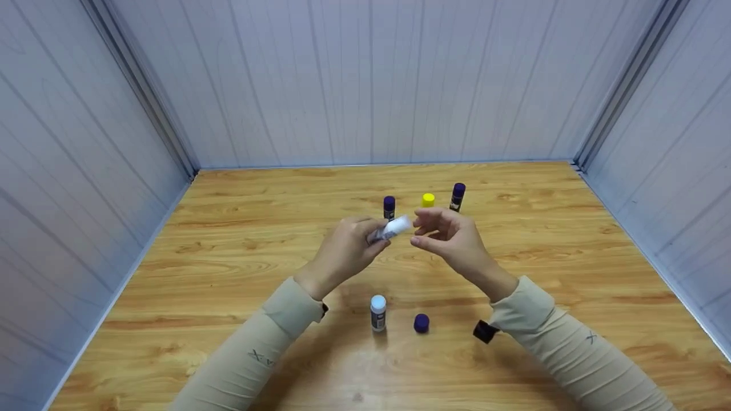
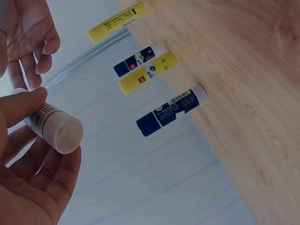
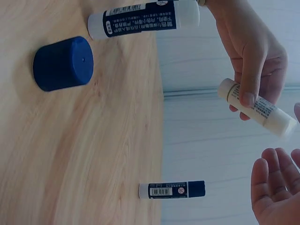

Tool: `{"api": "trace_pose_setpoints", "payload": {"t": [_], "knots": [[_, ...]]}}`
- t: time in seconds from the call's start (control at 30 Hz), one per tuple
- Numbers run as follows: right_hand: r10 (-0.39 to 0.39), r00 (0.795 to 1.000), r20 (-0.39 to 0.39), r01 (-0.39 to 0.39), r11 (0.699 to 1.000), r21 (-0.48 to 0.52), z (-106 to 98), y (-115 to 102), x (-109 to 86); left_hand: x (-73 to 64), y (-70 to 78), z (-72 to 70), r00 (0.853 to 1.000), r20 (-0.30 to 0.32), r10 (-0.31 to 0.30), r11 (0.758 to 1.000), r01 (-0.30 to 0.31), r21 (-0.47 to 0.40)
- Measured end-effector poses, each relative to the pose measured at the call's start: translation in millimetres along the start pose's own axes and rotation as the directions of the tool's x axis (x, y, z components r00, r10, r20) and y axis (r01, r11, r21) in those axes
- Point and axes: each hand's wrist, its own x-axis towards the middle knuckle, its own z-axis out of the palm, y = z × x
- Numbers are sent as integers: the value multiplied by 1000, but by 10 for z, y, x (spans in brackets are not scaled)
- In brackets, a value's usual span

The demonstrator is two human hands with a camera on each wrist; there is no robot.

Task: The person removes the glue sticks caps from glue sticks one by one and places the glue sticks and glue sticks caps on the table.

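Note:
A white glue stick (image 1: 395,227) without a cap is in my left hand (image 1: 345,248), which grips it between thumb and fingers, tilted with its white end toward the right. The hollow base of that glue stick (image 2: 54,126) faces the left wrist camera. Just right of its end is my right hand (image 1: 454,240), thumb and fingers apart, holding nothing; its fingers (image 3: 272,173) are loosely bent. Below the hands, a blue-labelled glue stick (image 1: 378,314) stands upright uncapped. Beside it on the table sits a dark blue cap (image 1: 421,323).
Behind the hands stand blue-capped glue sticks (image 1: 389,206) (image 2: 171,110) and a yellow one (image 1: 428,200); a second yellow glue stick (image 2: 117,22) shows in the left wrist view. Pale panel walls (image 1: 371,80) enclose the wooden table (image 1: 257,200) at the back and sides.

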Motion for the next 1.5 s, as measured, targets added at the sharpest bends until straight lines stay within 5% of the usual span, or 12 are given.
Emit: {"api": "trace_pose_setpoints", "payload": {"t": [0.37, 0.97, 1.27, 1.5], "knots": [[48, 998, -37, -48, 999, 0, 106, 17, -1, -2, 79, 37, 998, -4, 65, 994, -65, 87], [92, 984, -153, -62, 979, 193, 234, -36, -36, 5, 146, 71, 989, -83, 122, 985, -110, 135], [101, 960, -262, -53, 982, 183, 20, -55, 16, -5, -36, 30, 996, -83, 40, 991, -29, 133], [106, 963, -247, -64, 983, 172, -71, -64, 15, -18, -118, 11, 991, -128, 29, 993, -14, 119]]}}
